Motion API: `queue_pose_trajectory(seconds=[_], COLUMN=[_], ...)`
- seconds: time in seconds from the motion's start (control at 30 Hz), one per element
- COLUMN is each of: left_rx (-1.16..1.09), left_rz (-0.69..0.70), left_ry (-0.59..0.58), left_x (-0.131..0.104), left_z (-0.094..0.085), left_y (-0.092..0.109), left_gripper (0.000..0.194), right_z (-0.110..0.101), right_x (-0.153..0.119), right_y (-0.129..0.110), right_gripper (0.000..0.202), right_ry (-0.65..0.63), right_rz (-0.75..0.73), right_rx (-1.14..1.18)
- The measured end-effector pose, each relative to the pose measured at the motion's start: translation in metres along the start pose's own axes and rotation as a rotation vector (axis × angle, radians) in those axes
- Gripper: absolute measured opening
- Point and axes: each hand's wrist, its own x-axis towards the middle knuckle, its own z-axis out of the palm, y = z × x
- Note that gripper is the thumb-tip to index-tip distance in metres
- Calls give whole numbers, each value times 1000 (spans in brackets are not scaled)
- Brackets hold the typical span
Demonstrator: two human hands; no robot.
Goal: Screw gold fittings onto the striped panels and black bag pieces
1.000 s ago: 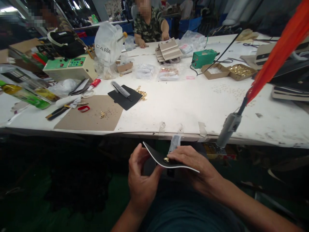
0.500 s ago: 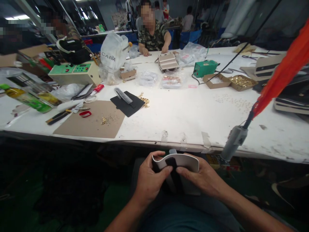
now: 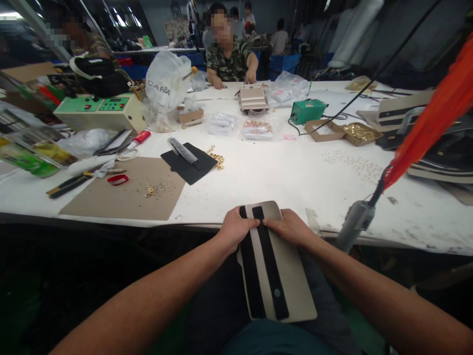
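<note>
A beige panel (image 3: 293, 276) with two black stripes lies along my lap, its far end raised at the table's front edge. On its left border, my left hand (image 3: 235, 229) is closed, thumb on top near the black stripes. Opposite, my right hand (image 3: 290, 227) grips the right border, with its thumb over the right-hand stripe. Both thumbs are close together. The other fingers are mostly hidden beneath the panel. A small round greenish dot shows on the right stripe, near the end closest to me.
A grey tool with an orange coiled hose (image 3: 424, 118) hangs at right. On the white table (image 3: 258, 177) are a brown board (image 3: 155, 207), a black piece (image 3: 185, 170) and gold fittings (image 3: 218, 160). A green box (image 3: 308, 111) stands farther back. Another person (image 3: 229, 56) sits across.
The panel was bent up and curled at its far end; now it lies flatter, its striped face turned up. Both hands have moved forward and up with it.
</note>
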Motion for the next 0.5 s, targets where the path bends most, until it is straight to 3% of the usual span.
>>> queue_pose_trajectory(seconds=[0.17,0.3,0.37,0.5], left_rx=[115,213,277,431], left_rz=[32,77,90,138], left_ry=[3,39,87,219], left_x=[8,7,-1,-25], left_z=[2,3,0,-11], left_y=[-4,-4,-1,0], left_gripper=[17,23,39,98], right_z=[4,8,10,16], right_x=[8,10,5,4], right_y=[-3,-7,-7,13], right_gripper=[28,31,34,42], right_ry=[48,79,73,89], right_rz=[17,9,-29,-131], right_rx=[-127,-176,-180,-161])
